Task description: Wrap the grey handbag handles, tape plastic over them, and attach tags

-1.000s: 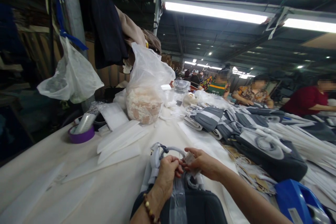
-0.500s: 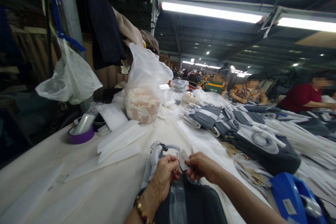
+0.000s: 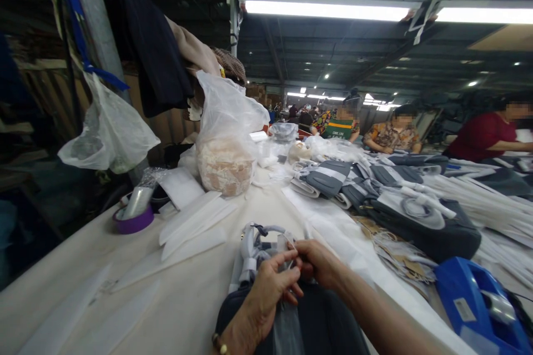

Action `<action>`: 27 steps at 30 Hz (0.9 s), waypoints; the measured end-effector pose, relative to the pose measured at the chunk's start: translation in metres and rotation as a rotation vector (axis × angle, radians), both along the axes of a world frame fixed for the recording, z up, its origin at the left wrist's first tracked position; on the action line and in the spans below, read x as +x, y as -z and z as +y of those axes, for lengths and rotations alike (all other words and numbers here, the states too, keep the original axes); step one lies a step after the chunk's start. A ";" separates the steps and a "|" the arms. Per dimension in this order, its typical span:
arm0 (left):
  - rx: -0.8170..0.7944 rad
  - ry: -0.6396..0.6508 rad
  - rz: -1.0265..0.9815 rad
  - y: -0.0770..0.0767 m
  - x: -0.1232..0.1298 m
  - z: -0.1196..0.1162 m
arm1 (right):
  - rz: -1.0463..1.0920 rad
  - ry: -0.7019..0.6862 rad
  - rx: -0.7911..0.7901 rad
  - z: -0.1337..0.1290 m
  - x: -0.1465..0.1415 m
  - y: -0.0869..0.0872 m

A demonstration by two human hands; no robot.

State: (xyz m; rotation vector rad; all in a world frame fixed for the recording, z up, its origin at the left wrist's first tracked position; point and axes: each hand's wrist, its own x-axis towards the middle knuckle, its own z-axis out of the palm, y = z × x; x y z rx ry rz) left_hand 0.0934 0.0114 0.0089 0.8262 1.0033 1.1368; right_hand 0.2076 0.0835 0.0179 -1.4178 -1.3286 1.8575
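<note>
A dark bag [image 3: 328, 321] lies at the table's near edge, a clear strip [image 3: 287, 327] running down its middle. Its handle [image 3: 249, 247], wrapped in pale material, stands at the bag's far side. Above the bag, my left hand [image 3: 270, 294] has thumb and index finger pinched near a thin white string; its other fingers curl. My right hand [image 3: 318, 260] meets it from the right, its fingertips closed on the thin white string [image 3: 290, 241]. The pale tag beside the fingers is partly hidden.
White sheets [image 3: 195, 227] and a purple tape roll [image 3: 134, 221] lie left. A plastic-wrapped bundle [image 3: 227, 166] stands ahead. Dark wrapped bags [image 3: 328, 177], paper tags with strings [image 3: 400, 255] and a blue tape dispenser [image 3: 478, 305] are at right. Several people sit beyond.
Both hands have come closer together, and my left hand has shifted right with its fingers more extended. The pale tag is now more covered. The view has shifted slightly.
</note>
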 end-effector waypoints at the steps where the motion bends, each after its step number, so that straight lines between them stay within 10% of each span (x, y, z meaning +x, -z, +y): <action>1: 0.003 -0.026 0.021 0.001 0.001 0.003 | -0.007 -0.027 -0.032 0.000 0.001 -0.001; 6: 0.007 -0.215 0.080 0.011 0.007 0.032 | -0.082 -0.105 -0.033 -0.006 0.006 -0.007; 13: 0.073 -0.365 0.465 0.016 0.006 0.047 | -0.340 0.036 0.396 0.013 0.017 -0.011; 17: 0.332 -0.315 0.753 0.018 0.001 0.014 | -0.513 0.110 0.645 0.029 0.013 -0.005; 22: 1.067 -0.347 1.386 0.017 0.006 -0.017 | -0.477 -0.094 0.927 0.016 0.015 0.007; 27: 1.165 -0.357 1.295 0.004 0.007 -0.013 | -0.320 -0.237 1.000 0.026 0.028 0.015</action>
